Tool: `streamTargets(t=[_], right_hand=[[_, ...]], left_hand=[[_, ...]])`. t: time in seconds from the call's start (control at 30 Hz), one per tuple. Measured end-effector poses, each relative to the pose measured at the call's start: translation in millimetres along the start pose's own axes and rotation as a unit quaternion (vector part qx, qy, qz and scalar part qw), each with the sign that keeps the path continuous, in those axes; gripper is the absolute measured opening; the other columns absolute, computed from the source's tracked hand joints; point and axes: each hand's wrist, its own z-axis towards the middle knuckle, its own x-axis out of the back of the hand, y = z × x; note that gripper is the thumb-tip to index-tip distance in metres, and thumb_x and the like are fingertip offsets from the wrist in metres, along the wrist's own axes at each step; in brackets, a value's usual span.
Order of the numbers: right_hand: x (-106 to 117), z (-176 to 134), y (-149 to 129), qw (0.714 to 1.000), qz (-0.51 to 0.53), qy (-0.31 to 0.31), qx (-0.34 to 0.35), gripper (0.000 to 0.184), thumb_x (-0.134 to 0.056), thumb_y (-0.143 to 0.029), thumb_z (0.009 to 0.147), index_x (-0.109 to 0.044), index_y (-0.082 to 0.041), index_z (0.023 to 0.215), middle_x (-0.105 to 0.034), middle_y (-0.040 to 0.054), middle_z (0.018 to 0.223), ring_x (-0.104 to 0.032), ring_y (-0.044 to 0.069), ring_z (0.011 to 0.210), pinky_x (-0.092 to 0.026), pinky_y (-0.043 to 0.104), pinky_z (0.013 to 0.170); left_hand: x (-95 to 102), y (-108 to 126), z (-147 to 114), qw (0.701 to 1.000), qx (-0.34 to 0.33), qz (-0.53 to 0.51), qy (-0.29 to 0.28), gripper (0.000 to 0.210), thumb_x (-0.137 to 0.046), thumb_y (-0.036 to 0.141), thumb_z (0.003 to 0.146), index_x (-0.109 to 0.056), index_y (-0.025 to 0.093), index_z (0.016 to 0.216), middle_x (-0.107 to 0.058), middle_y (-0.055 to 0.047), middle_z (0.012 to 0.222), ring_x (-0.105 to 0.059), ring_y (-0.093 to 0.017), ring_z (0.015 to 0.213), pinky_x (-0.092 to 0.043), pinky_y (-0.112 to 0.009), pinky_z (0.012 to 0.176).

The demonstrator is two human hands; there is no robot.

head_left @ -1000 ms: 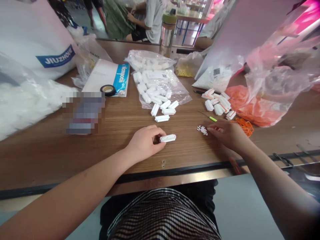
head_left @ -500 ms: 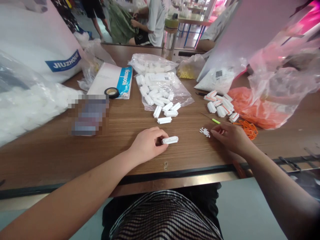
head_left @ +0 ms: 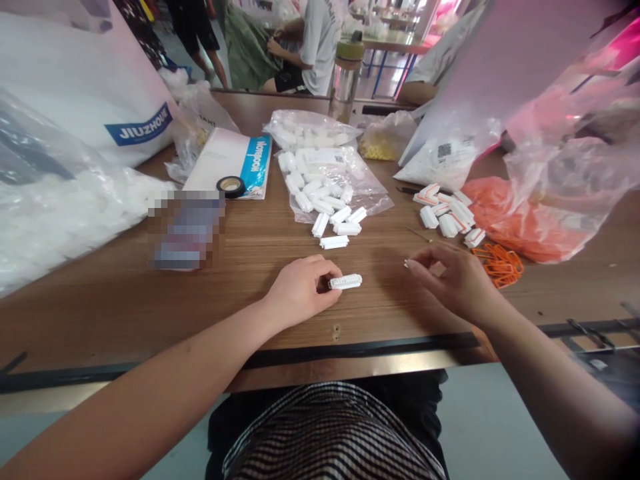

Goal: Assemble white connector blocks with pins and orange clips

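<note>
Between the thumb and fingers of my left hand (head_left: 305, 287) is a white plastic connector housing (head_left: 346, 282), its row of small openings facing up. My right hand (head_left: 450, 273) is raised a little over the table, thumb and forefinger pinched on a tiny white plug (head_left: 407, 263). The small loose pile seen earlier is hidden behind this hand. Several white housings (head_left: 334, 242) lie beyond my left hand, spilling from a clear plastic bag (head_left: 370, 193). Past my right hand sits a heap of white housings with orange strips (head_left: 449, 223).
Orange clips (head_left: 500, 265) lie beside an orange-filled bag (head_left: 545, 227) on the right. A thin pick (head_left: 417, 234) is partly covered by my right hand. Leftward are a notebook (head_left: 210, 160), black tape (head_left: 231, 187) and a blurred flat object (head_left: 187, 230). A bottle (head_left: 346, 77) stands behind.
My right hand has lifted from the small pile and moved slightly left, now pinching a tiny white plug. My left hand still holds the housing; the whole view has shifted a little.
</note>
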Motion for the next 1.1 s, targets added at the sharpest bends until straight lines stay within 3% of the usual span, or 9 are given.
streamTargets(t=[0.17, 0.43, 0.9, 1.1], right_hand=[[-12, 5, -37, 0.992, 0.056, -0.042, 0.104, 0.015, -0.055, -0.029, 0.089, -0.061, -0.021, 0.078, -0.066, 0.0036, 0.078, -0.060, 0.017, 0.073, -0.046, 0.033, 0.071], [-25, 8, -48, 0.981, 0.105, -0.100, 0.129, 0.013, -0.055, -0.027, 0.092, -0.062, -0.020, 0.084, -0.065, 0.0036, 0.088, -0.058, 0.018, 0.086, -0.041, 0.036, 0.083], [-33, 10, -51, 0.981, 0.009, -0.090, 0.173, 0.013, -0.052, -0.026, 0.092, -0.061, -0.021, 0.083, -0.064, 0.0036, 0.087, -0.055, 0.019, 0.084, -0.035, 0.036, 0.078], [-29, 13, -60, 0.968, -0.077, -0.092, 0.220, 0.019, -0.048, -0.024, 0.094, -0.061, -0.019, 0.081, -0.063, 0.0051, 0.084, -0.054, 0.020, 0.082, -0.036, 0.037, 0.078]], left_hand=[[-0.3, 1, 0, 1.000, 0.007, -0.003, 0.001, 0.012, -0.065, 0.022, 0.077, -0.069, 0.022, 0.088, -0.060, 0.001, 0.077, -0.052, -0.013, 0.066, -0.041, -0.029, 0.066], [-0.6, 0, 0, 1.000, -0.002, -0.010, 0.005, 0.012, -0.065, 0.021, 0.077, -0.069, 0.022, 0.089, -0.061, 0.001, 0.078, -0.052, -0.013, 0.066, -0.041, -0.028, 0.065], [-1.1, 0, 0, 1.000, -0.006, -0.006, 0.007, 0.011, -0.066, 0.021, 0.078, -0.069, 0.022, 0.088, -0.059, 0.001, 0.076, -0.052, -0.013, 0.067, -0.041, -0.029, 0.066], [-0.3, 1, 1, 1.000, 0.000, -0.006, 0.005, 0.012, -0.066, 0.021, 0.078, -0.069, 0.022, 0.089, -0.059, 0.001, 0.077, -0.051, -0.013, 0.065, -0.041, -0.028, 0.065]])
